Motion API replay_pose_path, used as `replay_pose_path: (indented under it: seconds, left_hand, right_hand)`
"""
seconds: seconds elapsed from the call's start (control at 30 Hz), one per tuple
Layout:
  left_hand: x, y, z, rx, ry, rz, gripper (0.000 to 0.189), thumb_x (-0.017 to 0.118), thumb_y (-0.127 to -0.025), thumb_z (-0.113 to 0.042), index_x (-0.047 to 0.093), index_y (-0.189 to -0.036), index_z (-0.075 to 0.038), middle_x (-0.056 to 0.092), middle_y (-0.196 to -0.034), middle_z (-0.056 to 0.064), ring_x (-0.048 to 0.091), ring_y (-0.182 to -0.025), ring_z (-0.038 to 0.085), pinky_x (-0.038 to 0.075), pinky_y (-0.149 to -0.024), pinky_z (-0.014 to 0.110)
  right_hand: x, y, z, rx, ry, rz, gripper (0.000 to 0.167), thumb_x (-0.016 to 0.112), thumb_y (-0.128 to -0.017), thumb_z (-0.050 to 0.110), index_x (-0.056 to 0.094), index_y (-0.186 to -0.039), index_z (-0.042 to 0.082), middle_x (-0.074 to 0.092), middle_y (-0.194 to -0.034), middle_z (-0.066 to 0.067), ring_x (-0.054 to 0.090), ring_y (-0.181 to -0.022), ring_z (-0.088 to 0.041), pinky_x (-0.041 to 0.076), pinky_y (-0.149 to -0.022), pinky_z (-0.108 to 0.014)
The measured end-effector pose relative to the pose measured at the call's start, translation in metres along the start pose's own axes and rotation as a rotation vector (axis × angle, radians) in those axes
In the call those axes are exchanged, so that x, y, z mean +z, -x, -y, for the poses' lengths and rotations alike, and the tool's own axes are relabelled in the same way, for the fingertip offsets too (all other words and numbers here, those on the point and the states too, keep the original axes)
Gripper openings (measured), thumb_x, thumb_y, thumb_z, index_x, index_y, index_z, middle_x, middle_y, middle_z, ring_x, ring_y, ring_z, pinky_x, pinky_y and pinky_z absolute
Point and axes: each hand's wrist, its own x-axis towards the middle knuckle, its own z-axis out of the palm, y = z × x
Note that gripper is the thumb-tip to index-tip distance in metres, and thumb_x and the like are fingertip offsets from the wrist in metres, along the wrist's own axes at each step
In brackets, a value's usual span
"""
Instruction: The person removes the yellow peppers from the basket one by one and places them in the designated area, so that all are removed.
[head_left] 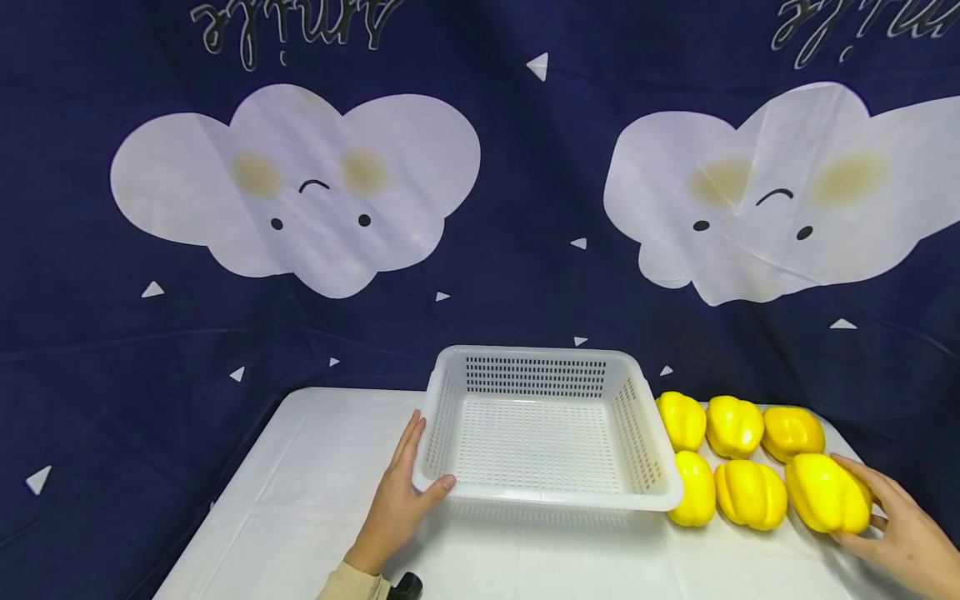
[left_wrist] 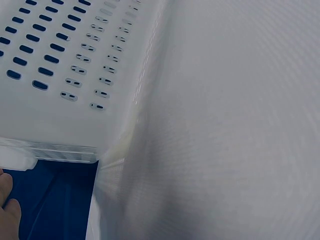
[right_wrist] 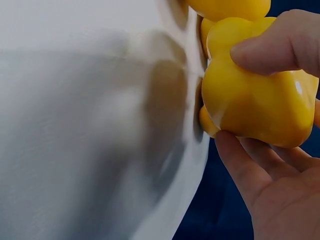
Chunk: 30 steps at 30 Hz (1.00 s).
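A white perforated plastic basket point(head_left: 547, 498) sits on the table, its inside showing nothing but the slotted floor. My left hand point(head_left: 405, 492) holds its near left corner, thumb over the front rim and fingers along the outer left side. In the left wrist view, the slotted basket wall point(left_wrist: 60, 115) fills the upper left, with fingertips point(left_wrist: 9, 210) at the edge. With my right hand point(head_left: 896, 521) I grip a yellow bell pepper point(head_left: 825, 493) at the near right end of a group. The right wrist view shows the thumb point(right_wrist: 270, 52) across this pepper point(right_wrist: 255, 100) and fingers beneath it.
Several more yellow bell peppers point(head_left: 751, 494) stand in two rows right of the basket, the nearest ones close against its side. A white cloth covers the table point(head_left: 300, 500). Behind it hangs a dark blue curtain point(head_left: 525, 208) printed with clouds.
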Motion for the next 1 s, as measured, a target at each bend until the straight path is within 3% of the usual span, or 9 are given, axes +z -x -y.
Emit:
replay_pose_path:
  seconds: [0.17,0.37,0.8,1.0]
  left_hand:
    - [0.000,0.000,-0.002,-0.013,0.006,0.006,0.089,0.073,-0.091,-0.039,0.026,-0.159,-0.007,0.018,-0.167,0.005,0.024,-0.150,0.032,0.026,-0.117,0.057]
    - [0.000,-0.001,-0.002,-0.023,0.015,0.010,0.090,0.074,-0.090,-0.039,0.026,-0.159,-0.007,0.017,-0.167,0.002,0.022,-0.151,0.030,0.025,-0.117,0.057]
    - [0.000,0.000,-0.001,-0.013,0.002,0.003,0.089,0.074,-0.090,-0.039,0.027,-0.159,-0.008,0.017,-0.167,0.001,0.023,-0.150,0.030,0.026,-0.117,0.057]
    - [0.000,0.001,-0.001,-0.016,0.001,0.003,0.089,0.074,-0.090,-0.039,0.027,-0.159,-0.008,0.017,-0.167,0.001,0.023,-0.150,0.030,0.026,-0.117,0.057]
  right_hand:
    - [0.000,0.001,-0.001,0.048,-0.021,0.081,0.110,0.087,-0.065,-0.005,0.019,-0.150,-0.015,0.026,-0.131,-0.045,0.036,-0.111,-0.061,0.056,-0.067,-0.056]
    - [0.002,0.000,-0.005,0.128,0.017,0.168,0.110,0.085,-0.069,0.004,0.014,-0.151,-0.015,0.025,-0.133,-0.045,0.032,-0.114,-0.064,0.044,-0.084,-0.075]
    - [0.007,-0.003,-0.014,0.154,-0.028,0.227,0.109,0.080,-0.071,0.002,0.009,-0.152,-0.014,0.022,-0.139,-0.046,0.028,-0.120,-0.063,0.032,-0.090,-0.081]
    - [0.007,-0.006,-0.015,0.132,-0.035,0.225,0.107,0.079,-0.071,-0.001,0.010,-0.151,-0.014,0.023,-0.140,-0.045,0.029,-0.120,-0.063,0.035,-0.088,-0.080]
